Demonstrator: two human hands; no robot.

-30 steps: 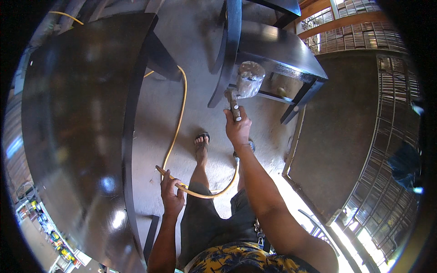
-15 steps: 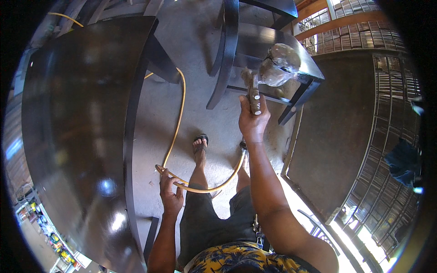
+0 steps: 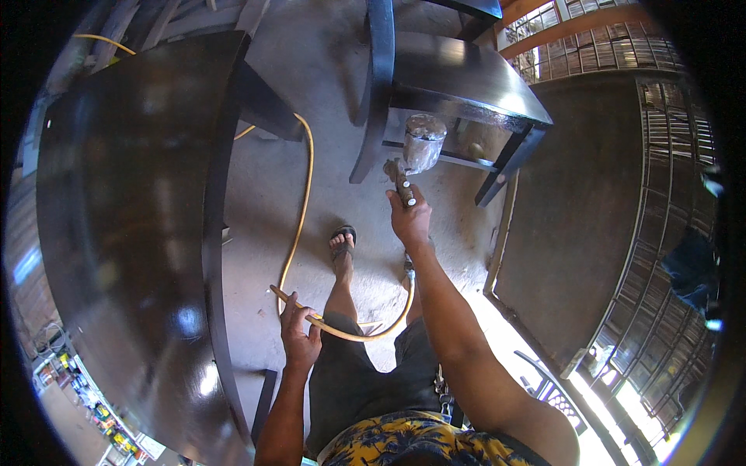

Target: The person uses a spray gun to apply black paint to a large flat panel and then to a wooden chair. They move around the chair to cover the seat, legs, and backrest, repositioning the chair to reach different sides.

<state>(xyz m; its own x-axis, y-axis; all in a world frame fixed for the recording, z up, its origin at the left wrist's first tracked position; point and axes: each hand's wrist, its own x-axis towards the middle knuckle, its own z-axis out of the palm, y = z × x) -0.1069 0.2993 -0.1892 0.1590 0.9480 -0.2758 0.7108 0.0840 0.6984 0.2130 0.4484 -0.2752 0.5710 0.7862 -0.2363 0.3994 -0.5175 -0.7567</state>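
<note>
Grey floor [image 3: 260,194], dark chair [image 3: 458,66]; spray gun [image 3: 424,146] near its seat, the gap hard to judge.
My right hand [image 3: 410,219] grips the gun, left hand [image 3: 301,342] the yellow hose [image 3: 365,337]; I'd keep passes even and the hose clear of the chair.

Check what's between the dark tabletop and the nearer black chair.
In the head view: a dark slanting leg close to the tabletop, then the yellow hose curving across grey floor.
</note>
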